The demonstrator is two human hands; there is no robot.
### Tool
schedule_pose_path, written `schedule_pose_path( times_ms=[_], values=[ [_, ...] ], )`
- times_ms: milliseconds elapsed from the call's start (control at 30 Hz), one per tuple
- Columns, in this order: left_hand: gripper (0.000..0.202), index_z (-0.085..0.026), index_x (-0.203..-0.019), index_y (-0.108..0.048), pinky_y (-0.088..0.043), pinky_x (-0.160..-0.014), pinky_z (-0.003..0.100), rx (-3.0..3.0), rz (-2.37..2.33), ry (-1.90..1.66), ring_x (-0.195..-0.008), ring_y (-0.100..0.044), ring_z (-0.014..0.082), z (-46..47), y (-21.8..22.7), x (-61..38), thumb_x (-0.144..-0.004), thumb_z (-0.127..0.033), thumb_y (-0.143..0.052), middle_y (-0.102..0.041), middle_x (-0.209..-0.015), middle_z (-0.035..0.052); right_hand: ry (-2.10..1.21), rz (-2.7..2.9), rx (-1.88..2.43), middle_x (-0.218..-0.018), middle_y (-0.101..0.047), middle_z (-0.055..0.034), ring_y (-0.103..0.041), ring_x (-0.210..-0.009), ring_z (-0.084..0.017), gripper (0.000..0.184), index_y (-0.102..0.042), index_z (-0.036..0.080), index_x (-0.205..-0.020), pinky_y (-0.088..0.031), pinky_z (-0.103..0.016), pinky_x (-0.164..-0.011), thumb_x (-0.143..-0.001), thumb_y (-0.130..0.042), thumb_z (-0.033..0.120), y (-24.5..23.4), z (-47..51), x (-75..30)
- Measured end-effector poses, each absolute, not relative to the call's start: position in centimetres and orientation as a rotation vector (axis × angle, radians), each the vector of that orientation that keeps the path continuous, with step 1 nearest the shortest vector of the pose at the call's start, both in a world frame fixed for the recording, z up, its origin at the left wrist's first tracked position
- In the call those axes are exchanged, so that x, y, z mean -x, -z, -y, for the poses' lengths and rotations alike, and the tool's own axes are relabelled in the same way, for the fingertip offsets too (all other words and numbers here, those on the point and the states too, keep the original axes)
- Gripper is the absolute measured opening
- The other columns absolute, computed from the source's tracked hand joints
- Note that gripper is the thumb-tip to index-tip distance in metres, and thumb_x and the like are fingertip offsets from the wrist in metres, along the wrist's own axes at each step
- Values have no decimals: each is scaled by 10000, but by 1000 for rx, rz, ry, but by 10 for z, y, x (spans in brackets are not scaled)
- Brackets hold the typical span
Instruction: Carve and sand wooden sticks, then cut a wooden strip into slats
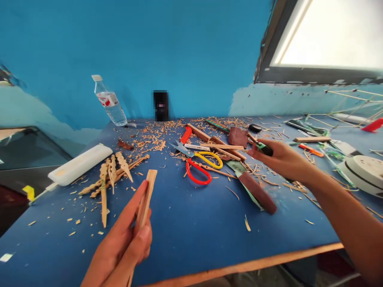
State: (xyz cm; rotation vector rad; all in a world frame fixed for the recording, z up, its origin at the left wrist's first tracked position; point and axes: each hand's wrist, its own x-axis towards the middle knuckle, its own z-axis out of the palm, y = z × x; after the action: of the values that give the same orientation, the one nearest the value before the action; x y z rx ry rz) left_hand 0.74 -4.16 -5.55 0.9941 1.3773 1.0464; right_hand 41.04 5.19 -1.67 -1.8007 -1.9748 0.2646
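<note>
My left hand (128, 243) is closed around a flat wooden stick (150, 181), its squared end pointing up and away from me. Over the right side of the table, my right hand (275, 157) grips a tool with a black and green handle (265, 148); its far end is partly hidden, so I cannot tell its exact kind. Just beyond that hand is a brown sandpaper piece (237, 136). Scissors with red and yellow handles (199, 171) lie between the hands. Left of my left hand are several carved wooden sticks (103, 195).
Wood shavings (143, 137) litter the blue table (191, 227). A water bottle (110, 103) leans by the wall. A white lamp-like bar (80, 163) lies left. More sandpaper (257, 191), an orange cutter (311, 150) and a round white device (363, 171) are on the right.
</note>
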Motion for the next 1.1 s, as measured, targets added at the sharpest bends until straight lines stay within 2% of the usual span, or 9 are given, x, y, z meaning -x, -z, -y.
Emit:
schedule_pose_path(
  times_ms=[133, 267, 333, 433, 533, 767, 867, 967, 1100],
  values=[
    [635, -436, -1633, -320, -595, -973, 351, -1678, -1439, -749, -1323, -586, 268, 9, 75, -18, -1035, -571, -485, -533, -1574, 51, -230, 2074, 1836, -668, -503, 29, -424, -607, -155, 444, -588, 234, -886, -273, -320, -564, -985, -513, 661, 38, -73, -407],
    [567, -288, -1630, -381, -598, -879, 527, -2388, -1522, -345, -1028, -660, 312, -19, 77, -28, -1091, -450, -313, -700, -1153, 132, -118, 2074, 1886, -641, -508, 23, -411, -591, -167, 437, -603, 237, -905, -246, -325, -588, -962, -530, 665, 55, -89, -406],
    [538, -299, -1597, -441, -588, -848, 536, -2686, -1547, -251, -963, -642, 305, -26, 70, -21, -1080, -420, -359, -675, -1075, 115, -78, 2039, 1900, -641, -526, 20, -421, -575, -170, 450, -627, 241, -952, -250, -320, -580, -957, -534, 681, 60, -87, -407],
    [623, -265, -1659, -292, -477, -1088, 536, -2988, -1413, -370, -1389, -492, 341, -31, 58, -2, -1054, -340, -415, -489, -1536, 160, -35, 1965, 1910, -645, -555, 17, -460, -556, -172, 410, -627, 243, -992, -292, -310, -577, -977, -533, 642, 62, -81, -409],
    [652, -195, -1656, -285, -309, -1237, 417, -3219, -1115, -253, -1602, -219, 263, -37, 58, 12, -1036, -298, -457, -285, -1738, 74, 17, 1910, 1922, -670, -589, 3, -498, -549, -184, 388, -589, 234, -1065, -336, -310, -588, -981, -540, 609, 63, -79, -412],
    [537, -218, -1608, -380, -515, -1121, 367, -3006, -1151, -200, -1342, -593, 216, -63, 80, 25, -1072, -184, -386, -582, -1532, 54, 98, 2093, 1866, -1033, -714, -119, -681, -900, -308, 417, -581, 224, -1243, -460, -375, -736, -992, -482, 542, 77, -85, -419],
    [511, -336, -1612, -364, -617, -947, 332, -2714, -1271, -138, -1179, -708, 198, -65, 73, 27, -1107, -267, -320, -588, -1484, 47, 194, 2096, 1919, -1213, -694, -167, -669, -1100, -371, 492, -555, 214, -1334, -480, -425, -847, -1034, -410, 576, 81, -87, -423],
    [481, -430, -1559, -442, -645, -853, 383, -2502, -1339, -33, -970, -763, 192, -61, 65, 20, -1117, -367, -263, -614, -1384, 40, 243, 2085, 2045, -1256, -691, -176, -700, -1045, -386, 466, -560, 221, -1315, -476, -437, -775, -1062, -370, 563, 82, -86, -428],
    [455, -408, -1522, -502, -608, -990, 399, -2592, -1244, -76, -1211, -690, 218, -61, 63, 15, -1105, -371, -324, -563, -1498, 36, 298, 2089, 2152, -1125, -727, -198, -718, -942, -395, 461, -617, 188, -1276, -461, -445, -713, -1076, -355, 510, 84, -83, -430]
  ],
)
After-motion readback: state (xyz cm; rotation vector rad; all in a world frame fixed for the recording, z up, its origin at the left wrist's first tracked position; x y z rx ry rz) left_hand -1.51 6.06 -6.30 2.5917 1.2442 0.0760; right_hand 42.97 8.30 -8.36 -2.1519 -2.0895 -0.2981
